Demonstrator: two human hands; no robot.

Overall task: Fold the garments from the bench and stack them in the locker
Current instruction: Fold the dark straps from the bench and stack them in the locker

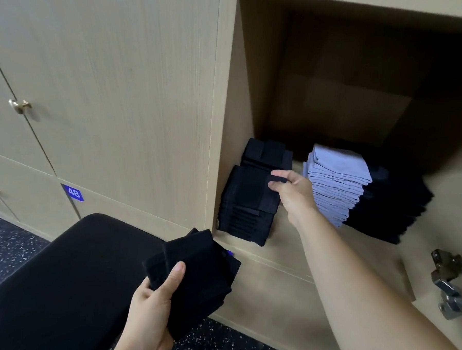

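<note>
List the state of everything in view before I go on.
Locker, door open.
Black stack, folded, left inside the locker.
Blue stack, folded, middle of the locker.
Dark stack, folded, right of the blue one.
Left hand, grips a folded black garment outside the locker.
Right hand, fingers pinch the top piece on the black stack.
Neighbouring doors, closed.

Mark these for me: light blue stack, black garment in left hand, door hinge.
light blue stack (339, 165), head view, top sheet of the pile.
held black garment (202, 270), head view, middle of the folded cloth.
door hinge (447, 269), head view, metal body near its top.
</note>
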